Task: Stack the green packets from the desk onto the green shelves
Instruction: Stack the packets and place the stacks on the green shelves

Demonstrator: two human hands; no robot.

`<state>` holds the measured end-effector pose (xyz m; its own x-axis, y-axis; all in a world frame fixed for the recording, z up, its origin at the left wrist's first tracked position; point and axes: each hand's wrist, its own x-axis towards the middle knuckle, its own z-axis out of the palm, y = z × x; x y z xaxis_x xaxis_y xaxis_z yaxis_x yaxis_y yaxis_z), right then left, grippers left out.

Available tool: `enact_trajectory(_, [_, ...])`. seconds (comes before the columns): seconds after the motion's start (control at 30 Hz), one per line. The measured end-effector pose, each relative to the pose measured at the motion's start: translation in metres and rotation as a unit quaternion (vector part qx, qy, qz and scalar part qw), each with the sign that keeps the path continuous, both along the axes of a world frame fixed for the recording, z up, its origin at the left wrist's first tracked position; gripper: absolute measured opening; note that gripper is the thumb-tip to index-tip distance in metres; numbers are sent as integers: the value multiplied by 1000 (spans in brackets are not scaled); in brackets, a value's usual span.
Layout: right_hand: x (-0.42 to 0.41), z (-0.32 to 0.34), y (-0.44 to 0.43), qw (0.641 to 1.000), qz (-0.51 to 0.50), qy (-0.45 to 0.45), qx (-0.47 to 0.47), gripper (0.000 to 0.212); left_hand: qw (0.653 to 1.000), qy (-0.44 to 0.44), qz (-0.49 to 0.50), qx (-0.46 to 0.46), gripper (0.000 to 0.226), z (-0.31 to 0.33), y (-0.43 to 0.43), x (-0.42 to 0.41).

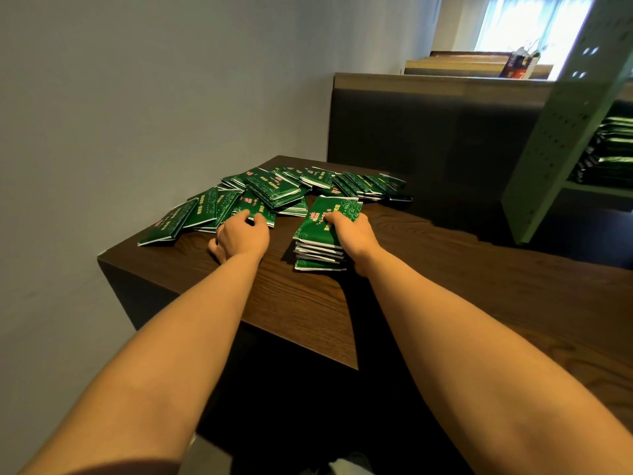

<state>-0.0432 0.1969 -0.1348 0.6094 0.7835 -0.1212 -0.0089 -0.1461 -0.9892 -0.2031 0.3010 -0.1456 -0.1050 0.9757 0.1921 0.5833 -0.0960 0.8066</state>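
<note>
Right hand (pixel 349 231) clamps neat stack of green foil packets (pixel 318 250) mid dark wood-grain worktop (pixel 445 269), stack's long axis running away from person. Left hand (pixel 243 234) curls fingers onto near edge of loose green packet heap (pixel 274 190) at far-left corner. Pale green perforated metal shelves (pixel 561 132) stand beyond worktop's right edge, right hand's side.

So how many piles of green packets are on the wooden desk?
2: a neat stack of shiny green packets near the middle; a scattered heap behind, leftward. None seems hidden.
</note>
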Motion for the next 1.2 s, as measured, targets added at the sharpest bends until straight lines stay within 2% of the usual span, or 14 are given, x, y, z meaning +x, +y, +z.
enact_trajectory(0.07, [-3, 4, -3, 1000, 2, 0, 0, 65, 997, -63, 36, 42, 28, 1, -4, -1])
enact_trajectory(0.17, [-6, 5, -4, 1000, 4, 4, 8, 83, 975, -200, 45, 85, 23, 4, -7, -2])
enact_trajectory(0.27, [-6, 4, -5, 1000, 4, -10, 8, 65, 973, -208, 66, 73, 18, 8, -12, -6])
enact_trajectory(0.33, [-6, 3, -6, 1000, 7, -9, 9, 64, 974, -206, 72, 51, 14, 11, -17, -11])
enact_trajectory(0.4, [-7, 4, -9, 1000, 10, -12, 10, 61, 975, -212, 57, 27, 27, 12, -20, -14])
enact_trajectory(0.47, [-8, 6, -12, 1000, 15, -2, 12, 69, 975, -220, 29, -1, 43, 11, -19, -19])
enact_trajectory(0.57, [-13, 14, -21, 997, 17, 75, 1, 90, 961, -270, -17, -63, 54, 15, -21, -26])
enact_trajectory(0.67, [-19, 18, -34, 988, 13, 155, 17, 86, 935, -331, -59, -110, 50, 20, -35, -31])
enact_trajectory(0.8, [-21, 21, -48, 972, 3, 230, 43, 109, 903, -378, -130, -159, 42, 28, -63, -30])
enact_trajectory(0.87, [-19, 20, -52, 958, -4, 281, 56, 111, 887, -387, -178, -177, 39, 33, -78, -27])
enact_trajectory(0.97, [-19, 24, -57, 942, -11, 326, 75, 97, 867, -406, -217, -194, 38, 38, -86, -26])
enact_trajectory(1.03, [-28, 34, -68, 939, 4, 335, 79, 66, 854, -423, -224, -205, 38, 41, -88, -28])
enact_trajectory(1.1, [-31, 38, -70, 930, 28, 351, 106, 37, 854, -423, -222, -204, 38, 42, -87, -33])
enact_trajectory(1.2, [-38, 42, -72, 922, 54, 358, 133, 23, 867, -411, -212, -187, 39, 41, -86, -44])
